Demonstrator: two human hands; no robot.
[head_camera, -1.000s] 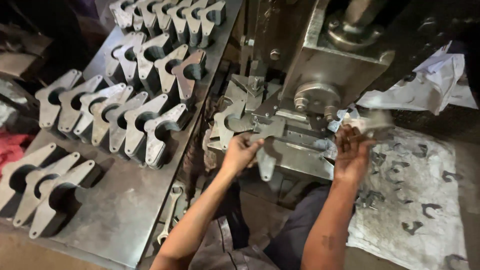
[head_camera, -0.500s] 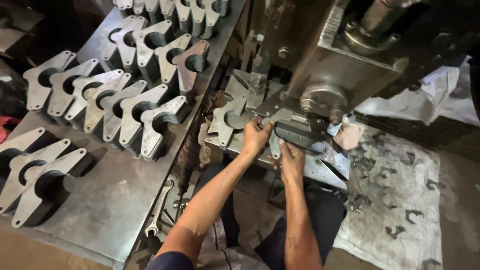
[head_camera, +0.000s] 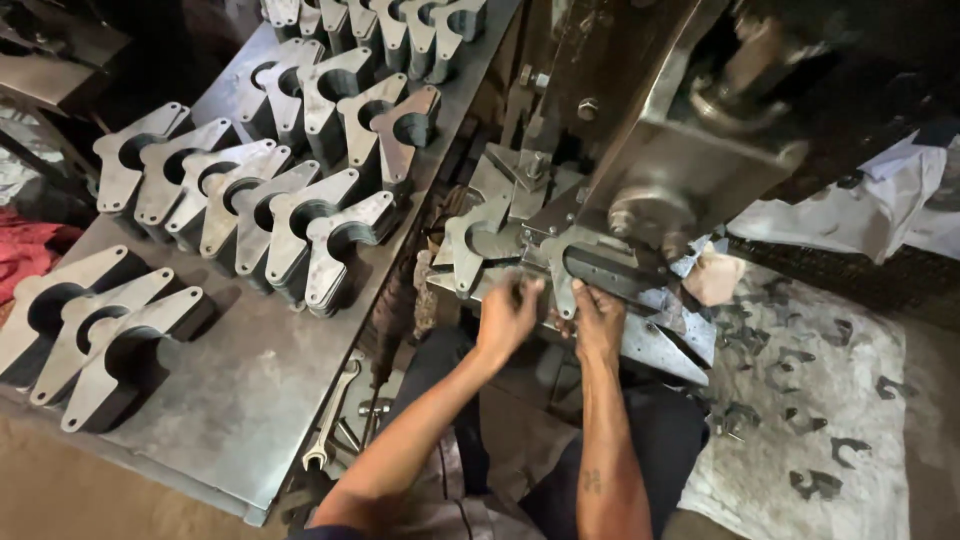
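Stacked plates (head_camera: 300, 235) on table (head_camera: 240, 400) left, press (head_camera: 680, 160) right, perhaps scraps (head_camera: 800, 370) beneath.

Our forearms bare, both stretched forward, converging. Our left hand (head_camera: 506, 316) fingers curled, knuckles up. Our right hand (head_camera: 598, 318) just beside it, fingers bent, gripping.

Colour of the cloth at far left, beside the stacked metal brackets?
The crumpled cloth is red, seen in the head view.

The grey steel plate blank (head_camera: 560, 262), flat with a curved notch, lies level on the press bed, its near edge touching the fingertips (head_camera: 527, 290) of both hands.
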